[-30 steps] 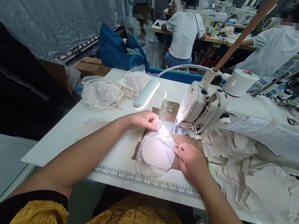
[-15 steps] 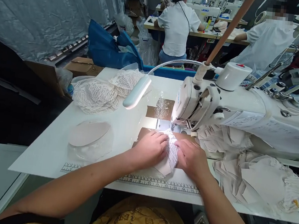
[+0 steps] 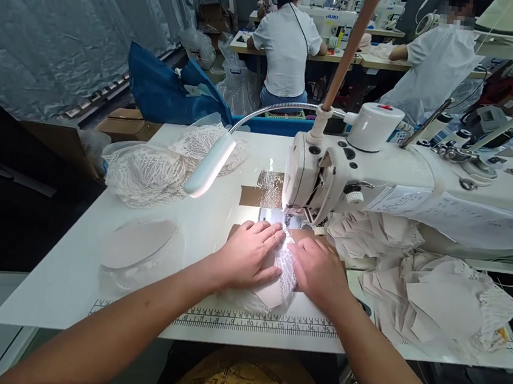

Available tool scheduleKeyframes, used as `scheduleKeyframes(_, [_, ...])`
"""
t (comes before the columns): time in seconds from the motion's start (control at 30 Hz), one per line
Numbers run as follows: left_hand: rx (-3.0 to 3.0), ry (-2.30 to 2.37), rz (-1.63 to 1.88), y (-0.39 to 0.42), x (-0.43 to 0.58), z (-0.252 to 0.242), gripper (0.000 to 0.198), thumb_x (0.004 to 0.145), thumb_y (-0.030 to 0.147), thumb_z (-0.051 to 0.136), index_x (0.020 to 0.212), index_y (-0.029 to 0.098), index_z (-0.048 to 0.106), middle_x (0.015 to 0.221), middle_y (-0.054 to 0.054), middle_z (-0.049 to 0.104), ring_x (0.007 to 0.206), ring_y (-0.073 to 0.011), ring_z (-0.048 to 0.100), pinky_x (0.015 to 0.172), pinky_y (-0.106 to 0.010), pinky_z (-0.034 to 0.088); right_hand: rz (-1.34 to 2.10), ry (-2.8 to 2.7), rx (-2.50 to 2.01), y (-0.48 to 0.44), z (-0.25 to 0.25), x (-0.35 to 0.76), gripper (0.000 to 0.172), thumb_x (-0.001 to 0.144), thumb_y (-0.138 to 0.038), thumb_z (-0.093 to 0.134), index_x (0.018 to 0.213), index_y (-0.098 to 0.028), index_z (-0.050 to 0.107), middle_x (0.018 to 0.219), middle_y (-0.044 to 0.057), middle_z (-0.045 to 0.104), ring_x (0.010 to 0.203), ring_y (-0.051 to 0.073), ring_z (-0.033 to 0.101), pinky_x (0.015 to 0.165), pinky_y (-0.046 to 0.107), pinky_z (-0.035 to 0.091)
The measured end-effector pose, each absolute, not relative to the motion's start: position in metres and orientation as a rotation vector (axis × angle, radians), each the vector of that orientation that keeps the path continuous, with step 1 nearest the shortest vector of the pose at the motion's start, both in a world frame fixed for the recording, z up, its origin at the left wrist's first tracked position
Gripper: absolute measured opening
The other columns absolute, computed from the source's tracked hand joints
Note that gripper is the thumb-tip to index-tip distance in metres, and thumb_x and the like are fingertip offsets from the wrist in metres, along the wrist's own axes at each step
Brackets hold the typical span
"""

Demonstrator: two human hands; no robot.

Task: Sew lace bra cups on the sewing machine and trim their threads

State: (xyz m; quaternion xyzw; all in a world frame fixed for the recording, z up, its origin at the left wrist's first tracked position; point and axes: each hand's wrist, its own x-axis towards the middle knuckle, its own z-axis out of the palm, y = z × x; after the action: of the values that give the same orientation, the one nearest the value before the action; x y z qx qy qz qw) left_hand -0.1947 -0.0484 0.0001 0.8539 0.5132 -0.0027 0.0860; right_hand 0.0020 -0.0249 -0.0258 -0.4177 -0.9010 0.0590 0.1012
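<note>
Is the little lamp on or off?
On. The lamp glows at its lower end, and the table beneath it shines bright beside the left hand.
</note>
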Motion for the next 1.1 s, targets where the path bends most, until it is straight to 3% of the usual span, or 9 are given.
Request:
scheduleKeyframes(0.27, [2.576, 1.439, -0.073, -0.035, -0.2, 0.002, 0.075, 0.087, 0.058, 0.046, 0.143, 0.009, 0.041, 0.151, -0.015, 0.038, 0.129, -0.0319, 0.042, 0.106, -0.046, 0.03, 0.203, -2.601, -1.234, -0.023, -0.027, 0.0, 0.02, 0.085, -0.011, 0.051, 0.09, -0.02, 0.069, 0.08, 0.003, 0.063, 0.074, 0.018, 0.05, 0.067, 0.029, 0.031])
scheduleKeyframes(0.53, [2.579, 1.334, -0.222, -0.02, -0.208, 0.004, 0.079, 0.086, 0.057, 0.047, 0.146, 0.008, 0.034, 0.154, -0.019, 0.028, 0.141, -0.0342, 0.028, 0.113, -0.054, 0.016, 0.203, -2.534, -1.256, -0.023, -0.03, -0.003, 0.021, 0.088, -0.014, 0.052, 0.097, -0.019, 0.07, 0.081, 0.004, 0.066, 0.074, 0.018, 0.053, 0.065, 0.028, 0.033])
scheduleKeyframes(0.73, [2.679, 1.352, -0.145, -0.028, -0.213, 0.011, 0.073, 0.088, 0.055, 0.05, 0.144, 0.009, 0.039, 0.151, -0.019, 0.035, 0.138, -0.0355, 0.033, 0.11, -0.053, 0.026, 0.3, -2.485, -1.044, -0.025, -0.028, 0.002, 0.021, 0.093, -0.018, 0.048, 0.097, -0.017, 0.068, 0.078, 0.005, 0.064, 0.073, 0.017, 0.054, 0.065, 0.028, 0.037])
scheduleKeyframes(0.93, [2.757, 1.489, 0.139, -0.07, -0.214, 0.006, 0.044, 0.097, 0.033, 0.041, 0.126, 0.004, 0.055, 0.135, -0.02, 0.054, 0.127, -0.0336, 0.047, 0.108, -0.049, 0.034, 0.501, -2.752, -0.588, -0.05, -0.007, 0.0, 0.016, 0.092, -0.028, 0.052, 0.099, -0.017, 0.062, 0.096, 0.006, 0.064, 0.079, 0.018, 0.053, 0.066, 0.03, 0.039])
scheduleKeyframes(1.0, [2.714, 1.52, 0.173, -0.08, -0.214, -0.004, 0.043, 0.095, 0.031, 0.043, 0.126, 0.003, 0.055, 0.135, -0.021, 0.054, 0.128, -0.0349, 0.047, 0.109, -0.051, 0.034, 0.524, -2.847, -0.586, -0.06, -0.006, -0.004, 0.014, 0.09, -0.027, 0.053, 0.097, -0.017, 0.061, 0.097, 0.006, 0.063, 0.08, 0.02, 0.052, 0.066, 0.032, 0.039])
scheduleKeyframes(1.1, [2.625, 1.543, 0.19, -0.088, -0.217, -0.017, 0.057, 0.094, 0.041, 0.047, 0.135, 0.002, 0.046, 0.144, -0.024, 0.043, 0.135, -0.0393, 0.037, 0.109, -0.055, 0.033, 0.556, -2.85, -0.683, -0.073, -0.012, -0.006, 0.016, 0.091, -0.026, 0.052, 0.101, -0.016, 0.06, 0.098, 0.006, 0.062, 0.082, 0.021, 0.051, 0.069, 0.033, 0.04])
